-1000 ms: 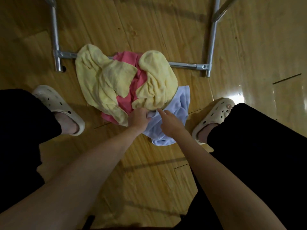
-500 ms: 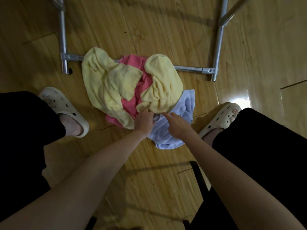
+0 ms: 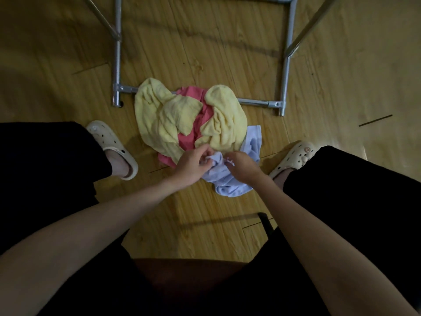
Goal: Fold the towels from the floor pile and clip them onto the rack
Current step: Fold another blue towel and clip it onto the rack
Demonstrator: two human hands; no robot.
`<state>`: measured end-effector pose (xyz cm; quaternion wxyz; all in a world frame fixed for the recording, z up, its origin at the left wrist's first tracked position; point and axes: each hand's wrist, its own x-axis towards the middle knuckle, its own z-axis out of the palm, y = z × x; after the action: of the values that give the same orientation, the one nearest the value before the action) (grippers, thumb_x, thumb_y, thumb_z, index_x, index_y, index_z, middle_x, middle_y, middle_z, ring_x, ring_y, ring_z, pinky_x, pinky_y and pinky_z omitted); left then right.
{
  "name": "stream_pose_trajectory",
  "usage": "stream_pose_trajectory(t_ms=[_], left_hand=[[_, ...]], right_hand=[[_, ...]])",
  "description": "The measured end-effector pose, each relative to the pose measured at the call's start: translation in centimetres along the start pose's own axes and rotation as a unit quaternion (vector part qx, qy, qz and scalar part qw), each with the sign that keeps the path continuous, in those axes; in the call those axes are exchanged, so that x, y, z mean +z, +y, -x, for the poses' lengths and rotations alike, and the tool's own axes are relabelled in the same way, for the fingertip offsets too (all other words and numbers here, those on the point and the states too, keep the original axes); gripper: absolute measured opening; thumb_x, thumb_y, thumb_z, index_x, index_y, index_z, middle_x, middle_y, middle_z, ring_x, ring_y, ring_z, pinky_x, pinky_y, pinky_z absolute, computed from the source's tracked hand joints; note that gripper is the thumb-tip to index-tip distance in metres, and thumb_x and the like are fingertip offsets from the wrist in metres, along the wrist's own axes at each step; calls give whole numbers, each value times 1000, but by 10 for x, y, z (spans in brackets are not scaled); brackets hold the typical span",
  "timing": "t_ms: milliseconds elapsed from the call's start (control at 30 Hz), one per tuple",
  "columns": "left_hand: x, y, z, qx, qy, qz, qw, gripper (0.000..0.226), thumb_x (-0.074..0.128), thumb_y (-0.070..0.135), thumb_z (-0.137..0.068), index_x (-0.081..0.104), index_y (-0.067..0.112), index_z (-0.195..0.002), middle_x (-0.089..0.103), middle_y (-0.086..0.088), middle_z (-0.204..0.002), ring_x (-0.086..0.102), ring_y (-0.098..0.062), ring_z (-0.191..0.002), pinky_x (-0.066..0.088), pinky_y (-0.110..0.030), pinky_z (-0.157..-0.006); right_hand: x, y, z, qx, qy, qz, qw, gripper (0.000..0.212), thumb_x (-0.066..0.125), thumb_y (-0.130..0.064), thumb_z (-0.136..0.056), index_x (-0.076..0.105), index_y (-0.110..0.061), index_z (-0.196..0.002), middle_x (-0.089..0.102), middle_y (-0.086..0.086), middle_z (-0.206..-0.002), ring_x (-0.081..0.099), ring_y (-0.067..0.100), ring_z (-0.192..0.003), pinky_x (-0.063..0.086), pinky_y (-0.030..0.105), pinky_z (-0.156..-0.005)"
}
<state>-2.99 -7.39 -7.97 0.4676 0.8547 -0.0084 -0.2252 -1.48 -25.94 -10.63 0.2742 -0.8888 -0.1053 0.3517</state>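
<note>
A pile of towels lies on the wooden floor between my feet. Two yellow towels lie on top of a pink towel. A pale lavender towel sticks out at the pile's near right. My left hand pinches a bunched edge of the lavender towel. My right hand grips the same edge just to the right. The metal rack's base lies behind the pile, partly covered by the yellow towels.
The rack's legs run away from me on either side of the pile. My feet in cream clogs flank the towels. A dark stool edge shows between my knees.
Both hands have closed on the lavender towel's edge and lifted it slightly toward me. My head has pulled back, so more of the rack shows.
</note>
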Motion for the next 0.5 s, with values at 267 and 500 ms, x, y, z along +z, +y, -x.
stream_pose_trajectory(t_ms=[267, 500], left_hand=[[-62, 107, 56, 122, 80, 8, 989, 9, 65, 7, -82, 56, 7, -83, 61, -5, -67, 59, -17, -61, 44, -32, -56], [-134, 196, 101, 205, 162, 53, 964, 10, 64, 0, -85, 60, 6, -92, 62, 9, -82, 61, 1, -75, 48, -14, -68]], right_hand=[[-57, -77, 73, -53, 116, -103, 986, 18, 38, -17, -91, 49, -11, -78, 54, 10, -72, 48, 21, -66, 36, 37, -62], [-126, -135, 125, -130, 218, -107, 961, 32, 41, -29, -85, 58, -4, -96, 65, 7, -88, 59, 26, -81, 48, 43, -74]])
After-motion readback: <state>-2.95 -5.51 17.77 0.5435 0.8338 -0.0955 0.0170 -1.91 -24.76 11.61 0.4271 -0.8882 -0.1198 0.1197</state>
